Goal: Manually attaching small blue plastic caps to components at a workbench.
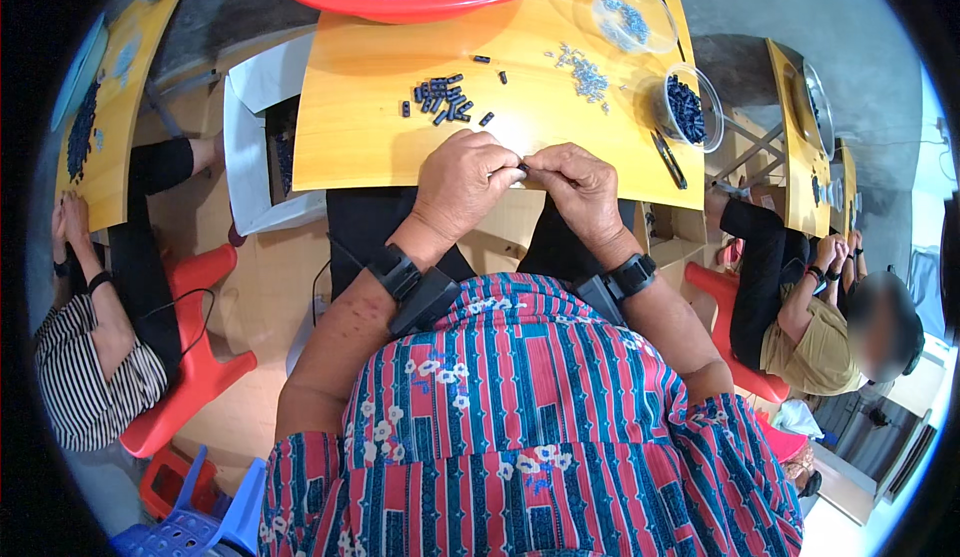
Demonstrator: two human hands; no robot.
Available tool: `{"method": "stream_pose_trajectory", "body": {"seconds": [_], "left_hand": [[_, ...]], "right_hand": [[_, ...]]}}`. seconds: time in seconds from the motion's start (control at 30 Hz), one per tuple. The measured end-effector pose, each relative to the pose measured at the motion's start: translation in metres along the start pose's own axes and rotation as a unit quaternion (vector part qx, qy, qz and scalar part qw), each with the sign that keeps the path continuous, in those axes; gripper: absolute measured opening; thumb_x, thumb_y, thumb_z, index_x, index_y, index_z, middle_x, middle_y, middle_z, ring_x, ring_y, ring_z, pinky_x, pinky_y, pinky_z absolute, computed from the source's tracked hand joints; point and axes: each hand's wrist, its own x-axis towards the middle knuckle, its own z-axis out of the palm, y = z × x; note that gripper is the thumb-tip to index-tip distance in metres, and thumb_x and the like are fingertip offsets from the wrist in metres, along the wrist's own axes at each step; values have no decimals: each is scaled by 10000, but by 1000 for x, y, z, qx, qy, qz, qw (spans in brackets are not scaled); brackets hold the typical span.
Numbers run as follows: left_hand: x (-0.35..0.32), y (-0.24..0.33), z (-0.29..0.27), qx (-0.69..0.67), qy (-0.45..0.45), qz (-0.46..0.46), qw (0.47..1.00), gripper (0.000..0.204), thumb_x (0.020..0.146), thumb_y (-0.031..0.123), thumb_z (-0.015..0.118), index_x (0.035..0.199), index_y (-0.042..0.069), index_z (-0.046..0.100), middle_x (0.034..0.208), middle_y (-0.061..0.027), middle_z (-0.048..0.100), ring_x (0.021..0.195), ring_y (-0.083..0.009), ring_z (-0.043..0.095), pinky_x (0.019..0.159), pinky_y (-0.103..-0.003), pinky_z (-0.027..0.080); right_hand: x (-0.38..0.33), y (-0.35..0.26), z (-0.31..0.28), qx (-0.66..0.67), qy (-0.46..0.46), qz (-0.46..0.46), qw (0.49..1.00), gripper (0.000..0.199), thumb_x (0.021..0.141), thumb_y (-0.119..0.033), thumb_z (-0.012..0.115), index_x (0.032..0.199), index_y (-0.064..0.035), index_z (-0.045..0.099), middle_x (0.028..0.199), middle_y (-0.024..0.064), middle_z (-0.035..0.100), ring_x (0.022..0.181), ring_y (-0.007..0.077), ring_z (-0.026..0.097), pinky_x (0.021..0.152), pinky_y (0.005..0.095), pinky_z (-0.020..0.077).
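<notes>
At the near edge of the yellow table [360,147], my left hand [458,179] and my right hand [582,189] meet, fingertips pinched. Between them is a small black piece [523,168], mostly covered by the fingers. Just beyond my left hand lies a loose pile of short black plastic pieces [437,95], with a few scattered around it. Farther right, small silver metal parts [588,79] are spread on the tabletop. A dark slim tool [669,160], perhaps tweezers, rests near the right edge.
A red basin [425,9] heaped with black pieces stands at the far side. On the right are a clear tub [717,122] of black pieces and another clear tub [602,29] of silver parts. A white box [245,147] sits left of the table. People work at neighbouring tables.
</notes>
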Motion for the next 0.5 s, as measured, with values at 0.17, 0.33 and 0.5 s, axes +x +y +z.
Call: {"method": "stream_pose_trajectory", "body": {"seconds": [0.17,0.33,0.5], "left_hand": [[-2,12,8,34,2,11,999,90,720,167,775,785,128,725,763,-23,641,768,-243,607,664,-361,505],[-2,15,8,85,-2,44,995,119,698,210,793,785,153,734,767,-4,631,757,-231,597,644,-351,501],[0,19,6,78,7,53,995,131,690,227,800,793,165,746,752,5,617,742,-228,583,630,-357,497]], "right_hand": [[-5,-6,-12,-54,-6,-7,999,167,787,39,727,941,-27,738,876,106,709,815,213,698,753,303,561],[-5,-8,-18,-47,-24,-13,999,158,791,51,710,928,-24,729,870,104,708,817,225,700,753,315,557],[4,-18,-24,-36,19,44,998,188,862,78,637,1011,8,728,870,69,663,795,139,635,739,255,513]]}}
